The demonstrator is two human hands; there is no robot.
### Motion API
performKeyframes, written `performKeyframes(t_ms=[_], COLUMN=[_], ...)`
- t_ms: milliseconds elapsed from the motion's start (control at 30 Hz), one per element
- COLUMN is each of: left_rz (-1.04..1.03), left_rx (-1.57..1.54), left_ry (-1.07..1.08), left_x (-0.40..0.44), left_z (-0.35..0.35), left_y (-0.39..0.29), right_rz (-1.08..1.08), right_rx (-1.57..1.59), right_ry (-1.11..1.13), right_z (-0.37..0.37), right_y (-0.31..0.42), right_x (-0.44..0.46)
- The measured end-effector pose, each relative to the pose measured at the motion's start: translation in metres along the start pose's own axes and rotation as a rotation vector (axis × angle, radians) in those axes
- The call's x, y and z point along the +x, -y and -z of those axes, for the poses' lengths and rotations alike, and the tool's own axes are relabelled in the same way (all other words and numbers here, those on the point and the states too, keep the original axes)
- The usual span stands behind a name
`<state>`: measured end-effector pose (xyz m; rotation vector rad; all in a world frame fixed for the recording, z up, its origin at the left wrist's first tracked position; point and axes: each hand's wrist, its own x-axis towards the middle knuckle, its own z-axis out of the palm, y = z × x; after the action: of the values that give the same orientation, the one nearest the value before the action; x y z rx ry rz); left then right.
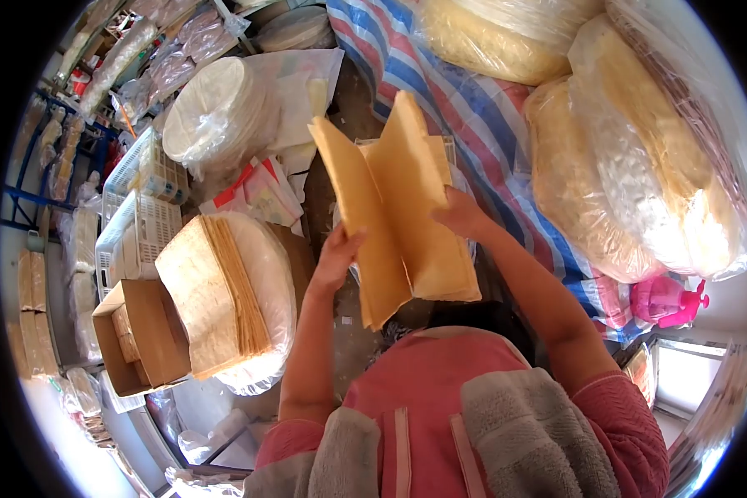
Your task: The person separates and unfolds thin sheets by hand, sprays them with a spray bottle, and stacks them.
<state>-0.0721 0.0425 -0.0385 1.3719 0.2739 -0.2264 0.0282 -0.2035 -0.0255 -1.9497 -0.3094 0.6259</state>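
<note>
A stack of tan sheets [419, 199], parted in the middle like an open book, stands upright in front of my body. My left hand [338, 256] is closed on the lower left edge of its left part. At the right edge, my right hand [463, 214] grips the other part, with the thumb lying on the inner face. The fingers behind the sheets are hidden. Part of a white basket [450, 148] shows behind the stack. To my left, a thicker pile of similar tan sheets [216, 295] leans against a round, plastic-wrapped bundle [266, 274].
An open cardboard box [145, 336] and white plastic crates [141, 228] stand at the left. Large bagged bundles [622, 158] rest on a striped tarp [473, 124] at the right, near a pink spray bottle [668, 301]. Wrapped round stacks [216, 116] lie farther off.
</note>
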Motion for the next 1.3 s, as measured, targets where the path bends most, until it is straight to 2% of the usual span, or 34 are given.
performKeyframes(t_ms=[33, 167, 567, 733, 933, 1067, 1167, 1300], left_rz=[0.025, -0.094, -0.009, -0.026, 0.037, 0.072, 0.011, -0.003], left_rx=[0.048, -0.061, 0.045, 0.019, -0.086, -0.08, -0.098, 0.025], left_ry=[0.069, 0.151, 0.097, 0.096, 0.055, 0.038, 0.052, 0.028], left_x=[0.005, 0.014, 0.013, 0.018, 0.014, 0.019, 0.016, 0.015], left_z=[-0.003, -0.029, -0.032, -0.017, -0.025, -0.025, -0.03, -0.027], left_y=[0.003, 0.0, -0.005, 0.012, 0.012, 0.014, 0.009, 0.003], right_rz=[-0.066, 0.071, 0.168, 0.179, 0.068, 0.127, 0.165, 0.175], right_rx=[0.062, -0.178, -0.087, -0.023, -0.082, -0.066, -0.083, -0.039], right_ry=[0.045, 0.011, 0.076, 0.084, 0.062, 0.048, 0.038, 0.067], right_z=[-0.006, -0.025, -0.035, -0.032, -0.037, -0.042, -0.045, -0.045], right_y=[0.022, 0.024, 0.033, 0.027, 0.022, 0.026, 0.023, 0.03], right_x=[-0.008, -0.002, -0.003, -0.002, 0.004, 0.003, 0.005, 0.006])
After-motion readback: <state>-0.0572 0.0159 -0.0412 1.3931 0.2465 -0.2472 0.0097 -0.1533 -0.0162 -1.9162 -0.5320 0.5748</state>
